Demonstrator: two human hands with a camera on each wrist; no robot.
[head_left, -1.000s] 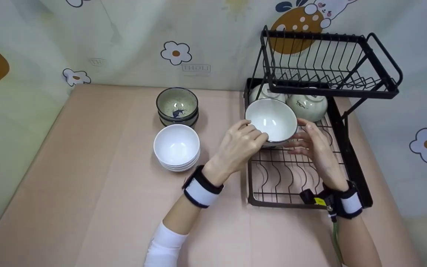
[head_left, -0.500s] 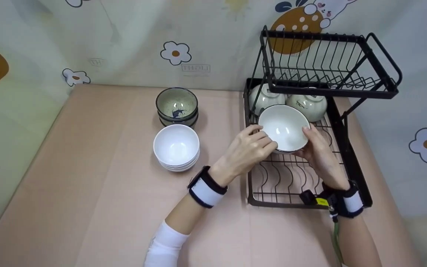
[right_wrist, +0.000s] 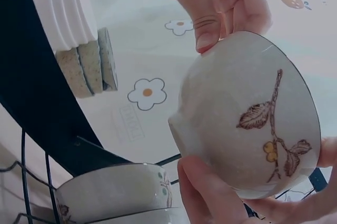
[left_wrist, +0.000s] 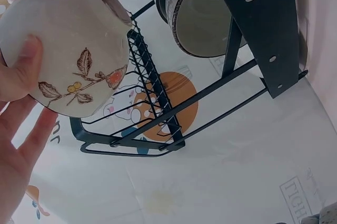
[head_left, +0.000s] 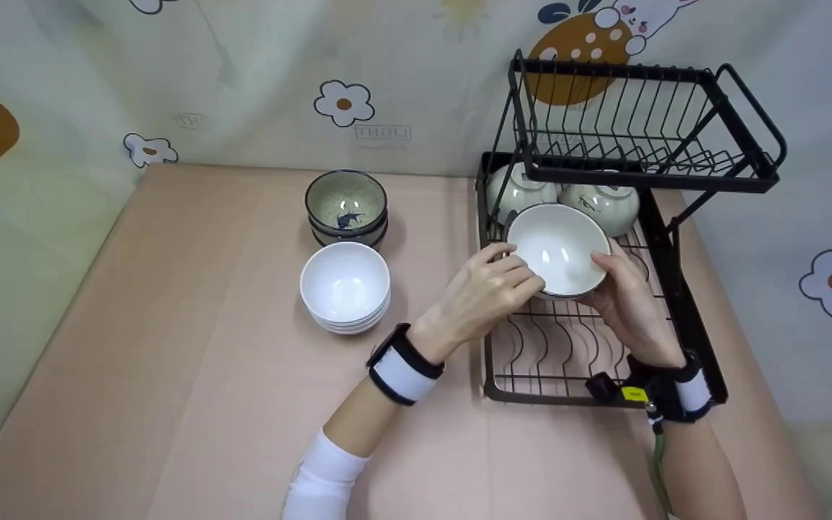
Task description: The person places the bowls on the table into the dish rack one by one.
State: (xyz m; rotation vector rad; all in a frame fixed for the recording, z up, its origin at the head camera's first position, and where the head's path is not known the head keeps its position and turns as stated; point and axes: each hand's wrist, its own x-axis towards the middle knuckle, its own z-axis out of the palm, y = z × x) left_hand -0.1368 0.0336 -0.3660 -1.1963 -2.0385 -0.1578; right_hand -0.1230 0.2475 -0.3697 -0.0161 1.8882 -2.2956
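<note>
A white bowl [head_left: 559, 249] with a thin dark rim is held between both hands over the black dish rack [head_left: 553, 397], its inside facing the head camera. A painted branch with leaves and yellow berries decorates its outside [right_wrist: 253, 113]. My left hand [head_left: 488, 292] pinches the bowl at its left side. From the other side my right hand [head_left: 625, 303] grips it, thumb on the rim and fingers underneath. Behind it, two pale bowls stand upside down in the lower tier, one at left [head_left: 524, 193] and one at right [head_left: 604, 209].
The rack's upper tier [head_left: 647, 177] overhangs the back of the lower tier. Left of the rack stand a stack of white bowls [head_left: 344, 285] and, behind it, a stack of grey-green bowls [head_left: 346, 198]. A patterned curtain [head_left: 243, 79] hangs behind the table [head_left: 170, 347].
The bowl has moved right and slightly toward the person, away from the upturned bowls. My right hand has closed its grip on it; my left hand has moved right along with it.
</note>
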